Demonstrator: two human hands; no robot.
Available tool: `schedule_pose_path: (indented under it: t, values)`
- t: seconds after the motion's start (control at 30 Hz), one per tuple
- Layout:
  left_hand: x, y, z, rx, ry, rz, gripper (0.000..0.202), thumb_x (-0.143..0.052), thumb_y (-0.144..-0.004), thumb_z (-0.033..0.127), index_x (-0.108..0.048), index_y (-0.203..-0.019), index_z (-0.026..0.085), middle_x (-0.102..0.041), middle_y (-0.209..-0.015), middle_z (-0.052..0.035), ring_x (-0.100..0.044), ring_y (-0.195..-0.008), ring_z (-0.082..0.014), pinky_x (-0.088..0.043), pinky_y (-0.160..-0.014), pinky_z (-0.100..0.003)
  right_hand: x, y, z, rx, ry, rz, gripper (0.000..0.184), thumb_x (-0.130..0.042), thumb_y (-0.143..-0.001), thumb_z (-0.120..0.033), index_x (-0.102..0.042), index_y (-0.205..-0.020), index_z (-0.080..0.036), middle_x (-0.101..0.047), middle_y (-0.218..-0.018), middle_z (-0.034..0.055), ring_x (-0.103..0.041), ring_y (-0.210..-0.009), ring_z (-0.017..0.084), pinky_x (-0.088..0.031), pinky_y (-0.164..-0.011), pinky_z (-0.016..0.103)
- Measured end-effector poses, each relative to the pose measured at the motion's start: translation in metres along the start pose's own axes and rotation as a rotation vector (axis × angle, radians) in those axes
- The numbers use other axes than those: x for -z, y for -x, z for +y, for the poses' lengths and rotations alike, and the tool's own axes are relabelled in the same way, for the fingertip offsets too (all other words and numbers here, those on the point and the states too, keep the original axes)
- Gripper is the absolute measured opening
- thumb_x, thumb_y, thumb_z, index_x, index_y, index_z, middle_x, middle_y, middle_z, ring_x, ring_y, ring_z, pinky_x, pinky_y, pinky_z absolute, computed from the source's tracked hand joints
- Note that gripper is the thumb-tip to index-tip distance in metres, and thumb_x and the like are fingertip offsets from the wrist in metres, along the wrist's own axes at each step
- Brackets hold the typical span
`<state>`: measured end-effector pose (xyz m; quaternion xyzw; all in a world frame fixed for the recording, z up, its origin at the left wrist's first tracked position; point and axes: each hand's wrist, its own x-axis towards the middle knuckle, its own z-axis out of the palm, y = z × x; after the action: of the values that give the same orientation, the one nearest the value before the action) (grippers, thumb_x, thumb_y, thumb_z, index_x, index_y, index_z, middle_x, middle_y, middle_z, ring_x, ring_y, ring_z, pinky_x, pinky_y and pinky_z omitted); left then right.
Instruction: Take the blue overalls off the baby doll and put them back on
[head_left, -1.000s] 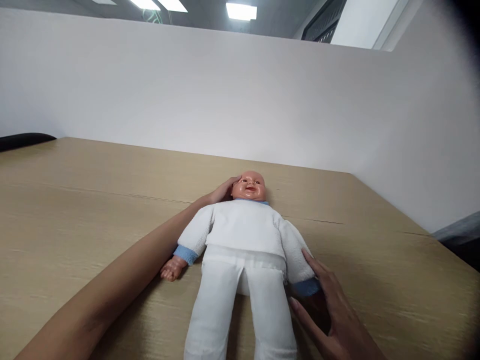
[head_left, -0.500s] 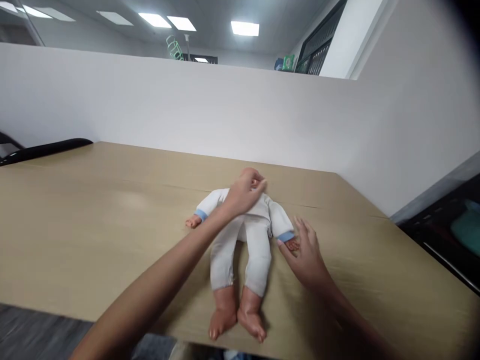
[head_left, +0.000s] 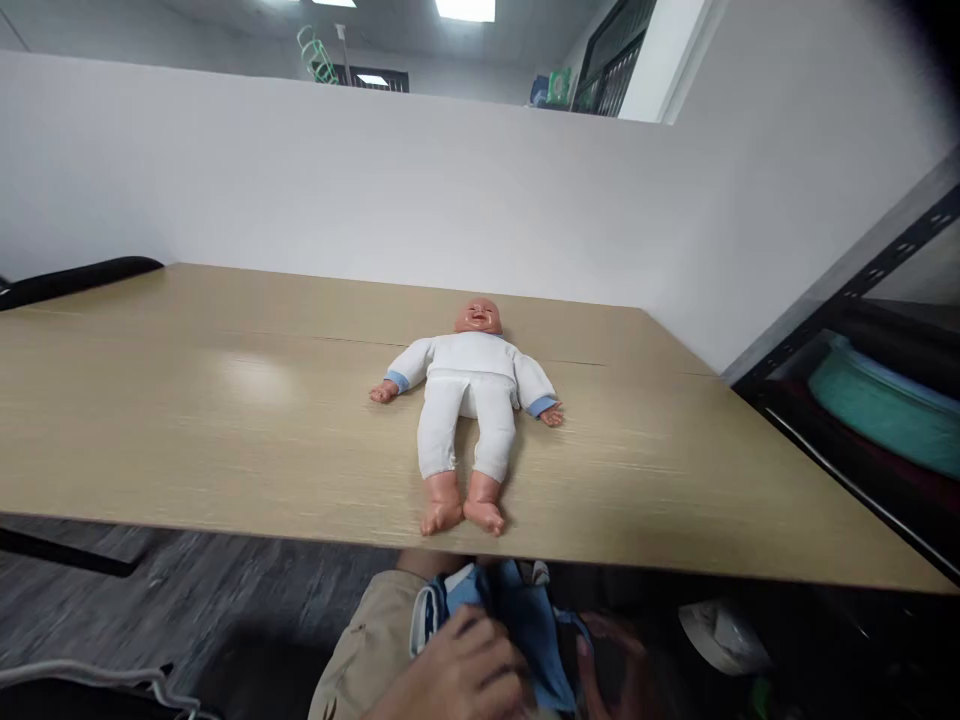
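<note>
A baby doll [head_left: 471, 400] in a white top and white trousers with blue cuffs lies face up on the wooden table [head_left: 225, 430], feet toward me near the front edge. Nothing touches it. Both my hands are down below the table edge, over my lap. My left hand [head_left: 457, 672] is closed on a blue cloth item [head_left: 525, 630]. My right hand [head_left: 619, 665] is in shadow beside the same blue cloth, its fingers blurred.
A white partition wall [head_left: 375, 180] runs behind the table. A black shelf frame [head_left: 847, 300] holding a teal object [head_left: 885, 400] stands at the right. A black chair back [head_left: 75, 275] shows at far left. Grey floor lies below.
Both hands have left the doll and dropped under the table edge to a blue cloth on my lap. The view has pulled back, showing the whole doll.
</note>
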<state>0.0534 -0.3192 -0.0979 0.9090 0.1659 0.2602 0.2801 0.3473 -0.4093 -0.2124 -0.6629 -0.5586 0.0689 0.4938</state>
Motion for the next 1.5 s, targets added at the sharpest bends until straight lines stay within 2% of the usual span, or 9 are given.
schedule_pose_path:
  t: [0.13, 0.3, 0.57, 0.67, 0.8, 0.97, 1.17, 1.37, 1.5]
  values:
    - [0.004, 0.027, -0.015, 0.398, -0.229, -0.050, 0.053, -0.063, -0.101, 0.039, -0.055, -0.149, 0.018, -0.059, -0.153, -0.0167, -0.053, -0.141, -0.0365, -0.043, -0.118, -0.056, -0.025, 0.030, 0.005, -0.350, -0.013, -0.196, 0.051, -0.058, -0.093, -0.067, -0.076, -0.116, -0.025, -0.079, -0.123, 0.0138, -0.072, -0.122, 0.041, -0.058, -0.107, 0.061]
    - [0.006, 0.013, -0.017, 0.646, -0.328, -0.232, 0.054, -0.066, -0.097, 0.039, -0.063, -0.140, 0.006, -0.065, -0.142, -0.0229, -0.054, -0.138, -0.0420, -0.038, -0.121, -0.061, -0.036, 0.029, -0.003, -0.493, -0.176, -0.277, 0.062, -0.059, -0.084, -0.081, -0.081, -0.105, -0.027, -0.080, -0.119, 0.0116, -0.068, -0.128, 0.041, -0.051, -0.115, 0.057]
    - [-0.017, 0.032, 0.037, 0.466, -0.220, -0.226, 0.020, -0.079, -0.087, 0.035, -0.072, -0.100, 0.021, -0.077, -0.105, -0.0057, -0.069, -0.103, -0.0298, -0.042, -0.110, -0.048, -0.031, -0.027, -0.047, -0.398, -0.335, -0.326, 0.060, -0.066, -0.085, -0.078, -0.072, -0.094, -0.019, -0.077, -0.097, 0.0119, -0.073, -0.103, 0.036, -0.056, -0.097, 0.046]
    - [-0.016, 0.042, 0.052, 0.241, -0.134, -0.259, 0.011, -0.064, -0.103, 0.032, -0.071, -0.099, 0.024, -0.075, -0.084, 0.0011, -0.068, -0.078, -0.0178, -0.045, -0.093, -0.034, -0.013, -0.043, -0.084, -0.312, -0.401, -0.403, 0.048, -0.066, -0.094, -0.068, -0.071, -0.093, -0.020, -0.073, -0.091, 0.0070, -0.071, -0.095, 0.029, -0.056, -0.089, 0.037]
    - [0.028, 0.028, 0.077, 0.180, 0.132, -0.152, 0.017, -0.059, -0.107, 0.040, -0.069, -0.110, 0.026, -0.068, -0.080, 0.0029, -0.064, -0.078, -0.0145, -0.046, -0.090, -0.028, 0.016, -0.073, -0.138, -0.061, -0.409, -0.605, 0.035, -0.061, -0.103, -0.051, -0.070, -0.092, -0.019, -0.066, -0.082, 0.0019, -0.060, -0.074, 0.018, -0.048, -0.069, 0.028]
    - [0.103, -0.018, 0.080, 0.113, 0.289, 0.179, 0.044, -0.073, -0.097, 0.035, -0.056, -0.137, 0.028, -0.061, -0.132, -0.0092, -0.056, -0.128, -0.0260, -0.044, -0.113, -0.041, 0.053, -0.127, -0.200, 0.345, -0.385, -0.714, 0.011, -0.069, -0.096, -0.031, -0.070, -0.095, -0.020, -0.057, -0.072, -0.0034, -0.046, -0.059, 0.012, -0.040, -0.058, 0.024]
    - [0.151, -0.094, 0.034, -0.053, 0.634, -0.072, 0.102, -0.093, -0.074, 0.054, -0.040, -0.158, 0.030, -0.045, -0.160, -0.0149, -0.041, -0.151, -0.0391, -0.036, -0.123, -0.056, 0.074, -0.207, -0.273, 0.613, -0.523, -0.727, 0.004, -0.066, -0.095, -0.023, -0.069, -0.092, -0.023, -0.064, -0.075, -0.0029, -0.056, -0.064, 0.013, -0.045, -0.064, 0.025]
    - [0.200, -0.155, 0.027, -0.079, 0.701, -0.240, 0.040, -0.089, -0.081, 0.045, -0.072, -0.101, 0.015, -0.065, -0.090, -0.0034, -0.063, -0.085, -0.0191, -0.052, -0.079, -0.030, 0.076, -0.270, -0.284, 0.539, -0.496, -0.610, 0.008, -0.065, -0.102, -0.025, -0.069, -0.095, -0.025, -0.064, -0.079, -0.0035, -0.056, -0.069, 0.013, -0.043, -0.064, 0.025]
    - [0.233, -0.174, 0.026, -0.181, 0.524, -0.113, 0.029, -0.091, -0.079, 0.036, -0.071, -0.082, 0.016, -0.058, -0.088, -0.0014, -0.056, -0.084, -0.0163, -0.047, -0.078, -0.028, 0.077, -0.304, -0.274, 0.456, -0.519, -0.707, 0.021, -0.065, -0.103, -0.046, -0.069, -0.104, -0.025, -0.062, -0.088, -0.0005, -0.055, -0.077, 0.016, -0.046, -0.069, 0.026]
